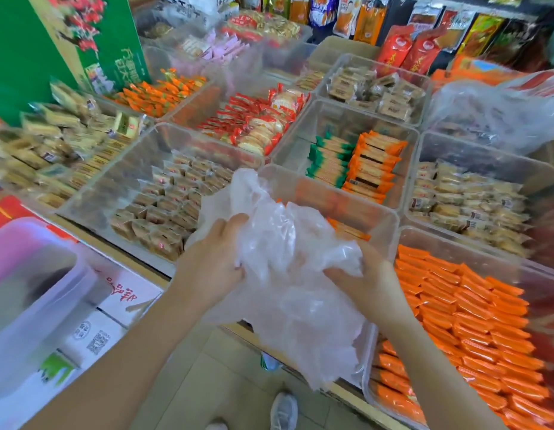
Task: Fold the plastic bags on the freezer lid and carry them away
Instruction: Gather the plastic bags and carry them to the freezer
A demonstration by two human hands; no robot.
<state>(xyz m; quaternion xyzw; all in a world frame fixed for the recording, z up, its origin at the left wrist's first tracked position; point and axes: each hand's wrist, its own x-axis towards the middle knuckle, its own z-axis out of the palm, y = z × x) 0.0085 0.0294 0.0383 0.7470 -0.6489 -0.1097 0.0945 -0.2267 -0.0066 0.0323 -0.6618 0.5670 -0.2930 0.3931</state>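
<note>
A grey shoe is seen at the bottom edge on the tiled floor. Above it, a crumpled bundle of clear plastic bags is held in the air between both hands, in front of the display and over its near edge. The left hand is clamped on the bundle's left side, with the thumb laid over the top and the fingers curled into the film. The right hand is closed on the right side, its fingers buried in the plastic. A loose tail of the bags hangs down below the hands.

To the left, a pink-lidded translucent box is set on printed cartons. To the right, a clear bin of orange packets is seen just beside the right forearm. Beyond the bags, further clear bins are ranged in rows: one of brown wrapped cakes, one of green and orange bars, one of beige biscuits. Behind these, red-and-white snack packs and orange candies are laid out. A large clear bag is draped over goods at the right. A green carton stands at the far left, and hanging snack packets line the back.
</note>
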